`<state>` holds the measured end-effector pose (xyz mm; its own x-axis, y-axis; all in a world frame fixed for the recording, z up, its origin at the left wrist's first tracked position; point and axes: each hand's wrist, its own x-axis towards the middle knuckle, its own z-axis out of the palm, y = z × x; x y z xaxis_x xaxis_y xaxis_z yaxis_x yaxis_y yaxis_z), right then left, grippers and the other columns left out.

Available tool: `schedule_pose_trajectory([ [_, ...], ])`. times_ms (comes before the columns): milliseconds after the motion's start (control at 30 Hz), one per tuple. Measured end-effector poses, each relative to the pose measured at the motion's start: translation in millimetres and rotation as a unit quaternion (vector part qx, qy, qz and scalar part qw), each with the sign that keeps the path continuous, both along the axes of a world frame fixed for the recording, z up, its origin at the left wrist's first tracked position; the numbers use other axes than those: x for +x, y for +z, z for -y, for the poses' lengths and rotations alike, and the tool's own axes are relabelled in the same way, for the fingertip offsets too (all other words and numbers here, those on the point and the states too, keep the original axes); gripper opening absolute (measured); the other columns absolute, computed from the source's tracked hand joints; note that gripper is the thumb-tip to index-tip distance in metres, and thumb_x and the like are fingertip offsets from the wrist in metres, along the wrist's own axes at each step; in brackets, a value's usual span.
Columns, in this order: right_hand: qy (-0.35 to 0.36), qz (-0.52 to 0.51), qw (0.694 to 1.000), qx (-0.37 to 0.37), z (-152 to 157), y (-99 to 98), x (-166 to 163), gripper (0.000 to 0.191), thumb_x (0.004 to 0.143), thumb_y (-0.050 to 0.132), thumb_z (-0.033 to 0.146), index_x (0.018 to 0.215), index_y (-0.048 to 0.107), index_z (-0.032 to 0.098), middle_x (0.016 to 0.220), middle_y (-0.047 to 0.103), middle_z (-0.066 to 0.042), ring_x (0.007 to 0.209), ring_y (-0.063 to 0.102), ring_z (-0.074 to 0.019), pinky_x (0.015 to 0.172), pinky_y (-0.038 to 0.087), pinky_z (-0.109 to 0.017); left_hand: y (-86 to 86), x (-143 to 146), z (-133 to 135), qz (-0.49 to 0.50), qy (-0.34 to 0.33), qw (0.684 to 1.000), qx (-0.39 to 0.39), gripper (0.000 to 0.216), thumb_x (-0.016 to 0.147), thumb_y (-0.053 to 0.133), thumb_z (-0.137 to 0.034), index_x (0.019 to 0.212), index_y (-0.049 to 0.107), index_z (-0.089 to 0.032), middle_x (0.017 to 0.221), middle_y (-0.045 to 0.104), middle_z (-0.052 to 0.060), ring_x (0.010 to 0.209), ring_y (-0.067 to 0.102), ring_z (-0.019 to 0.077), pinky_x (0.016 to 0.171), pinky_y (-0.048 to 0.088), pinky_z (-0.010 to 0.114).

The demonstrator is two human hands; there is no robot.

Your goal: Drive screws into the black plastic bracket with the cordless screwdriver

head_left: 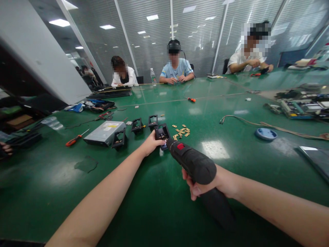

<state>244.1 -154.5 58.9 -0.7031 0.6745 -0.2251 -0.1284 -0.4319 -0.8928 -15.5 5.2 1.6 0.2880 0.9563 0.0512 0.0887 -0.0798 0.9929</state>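
Note:
My right hand (205,187) is wrapped round the grip of a black power screwdriver (195,163) with a red label, its nose pointing at a small black plastic bracket (162,133). My left hand (150,144) grips that bracket from the left and steadies it on the green table (144,192). Small tan metal pieces (182,131) lie scattered just right of the bracket. Three more black brackets (136,125) stand to the left, one of them leaning on a grey metal drive box (104,133).
A red-handled screwdriver (75,138) lies left of the box. A blue round lid (266,133) and a long cable (246,120) lie to the right, circuit boards (298,108) beyond them. Three people sit working at the far side. A flat dark panel (316,159) lies at the right edge.

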Motion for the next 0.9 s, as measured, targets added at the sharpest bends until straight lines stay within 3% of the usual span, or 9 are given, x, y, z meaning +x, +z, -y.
schedule_pose_trajectory([
  [900, -0.005, -0.005, 1.0, 0.0, -1.0, 0.2, -1.9, 0.041, 0.055, 0.093, 0.016, 0.087, 0.067, 0.012, 0.066, 0.07, 0.0, 0.06, 0.07, -0.0186, 0.06, 0.054, -0.028, 1.4, -1.7, 0.5, 0.003, 0.0, 1.0, -0.002, 0.065, 0.06, 0.082, -0.021, 0.119, 0.056, -0.017, 0.11, 0.068, 0.006, 0.101, 0.065, 0.0246, 0.101, 0.048, 0.047],
])
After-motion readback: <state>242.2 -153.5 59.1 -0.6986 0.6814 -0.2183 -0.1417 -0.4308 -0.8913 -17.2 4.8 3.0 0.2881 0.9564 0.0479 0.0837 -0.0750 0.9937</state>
